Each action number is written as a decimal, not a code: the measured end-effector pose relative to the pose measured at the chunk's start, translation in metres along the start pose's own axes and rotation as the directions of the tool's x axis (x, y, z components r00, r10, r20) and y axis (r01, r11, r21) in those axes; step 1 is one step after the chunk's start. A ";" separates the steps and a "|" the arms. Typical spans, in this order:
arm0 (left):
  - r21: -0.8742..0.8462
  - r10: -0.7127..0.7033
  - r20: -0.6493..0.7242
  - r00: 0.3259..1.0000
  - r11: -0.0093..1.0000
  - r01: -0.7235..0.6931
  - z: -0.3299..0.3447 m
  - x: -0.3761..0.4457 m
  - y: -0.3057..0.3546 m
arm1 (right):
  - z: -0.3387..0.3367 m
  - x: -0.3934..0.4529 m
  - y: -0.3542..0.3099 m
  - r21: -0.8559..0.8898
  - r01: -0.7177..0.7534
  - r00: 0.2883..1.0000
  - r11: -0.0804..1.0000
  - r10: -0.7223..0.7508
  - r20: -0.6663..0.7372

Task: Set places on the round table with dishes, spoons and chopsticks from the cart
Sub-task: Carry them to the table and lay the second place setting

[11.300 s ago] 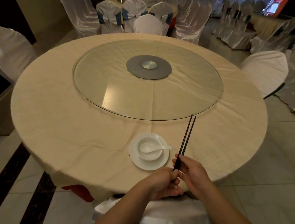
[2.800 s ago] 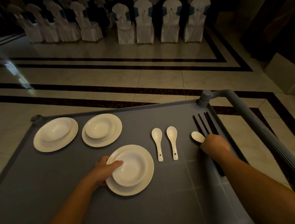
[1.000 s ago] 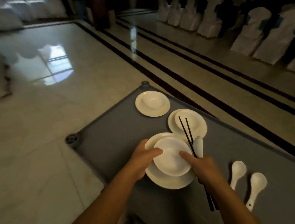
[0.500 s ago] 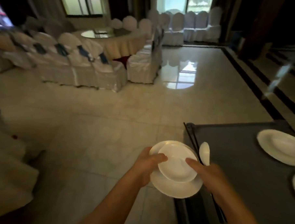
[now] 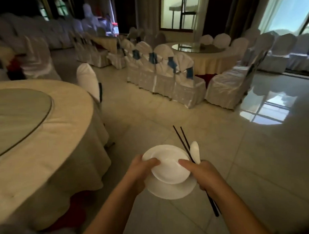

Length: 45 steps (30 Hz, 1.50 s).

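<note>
I was carrying a setting toward the table (image 5: 44,132), left hand (image 5: 140,172) gripping plate (image 5: 171,190) and bowl (image 5: 170,167), right hand (image 5: 204,174) also clutching chopsticks (image 5: 184,144) and spoon (image 5: 195,151); next I'd need a bare spot at the rim.

Two hands (image 5: 142,172) carry one plate (image 5: 171,190), one bowl (image 5: 170,171), one spoon (image 5: 195,151) and two chopsticks (image 5: 182,142); two round tables (image 5: 45,139) are in view, each with one glass turntable (image 5: 13,116), amid covered chairs (image 5: 88,80) too many and too blurred to count
</note>
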<state>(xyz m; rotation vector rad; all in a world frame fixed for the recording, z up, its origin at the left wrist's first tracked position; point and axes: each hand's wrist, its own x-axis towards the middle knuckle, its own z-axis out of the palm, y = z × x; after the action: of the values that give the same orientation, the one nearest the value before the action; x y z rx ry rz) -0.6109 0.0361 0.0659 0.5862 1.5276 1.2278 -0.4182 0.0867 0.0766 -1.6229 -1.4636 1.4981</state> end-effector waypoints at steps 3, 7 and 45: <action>-0.035 0.011 -0.089 0.996 0.999 -0.014 -0.050 0.020 0.016 | 0.049 0.030 -0.031 -0.049 0.041 0.996 0.998 -0.037 0.082; -0.056 0.013 -0.222 0.975 0.998 -0.026 -0.099 0.050 0.031 | 0.100 0.073 -0.068 -0.107 0.097 0.980 0.989 -0.076 0.186; -0.243 -0.031 -0.540 0.841 0.962 -0.121 -0.185 0.614 0.284 | 0.265 0.656 -0.399 -0.263 0.272 0.877 0.925 -0.126 0.463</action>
<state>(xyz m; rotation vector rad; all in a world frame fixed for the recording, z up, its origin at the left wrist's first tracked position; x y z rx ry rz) -1.0498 0.5824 0.0573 0.0863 1.7650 1.7044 -0.9222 0.7236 0.0963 -1.2849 -2.1550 1.6365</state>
